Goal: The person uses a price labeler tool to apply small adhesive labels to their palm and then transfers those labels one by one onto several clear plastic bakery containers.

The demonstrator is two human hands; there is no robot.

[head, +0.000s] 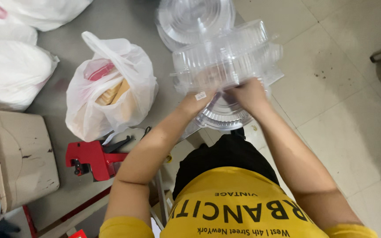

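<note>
Both of my hands grip a clear plastic clamshell container (225,57) held over the edge of a grey steel table (124,22). My left hand (195,102) holds its near left side, where a small white sticker sits. Close beside it, my right hand (248,93) holds the near right side. Under the container lies a stack of clear round plastic lids (221,115). More clear round containers (195,20) are piled further back on the table.
A white plastic bag (109,90) with brown and pink items stands left of my arms. Other white bags (12,70) sit at the far left. A red handheld tool (91,159) lies near a beige box (20,158). White floor tiles (345,110) fill the right.
</note>
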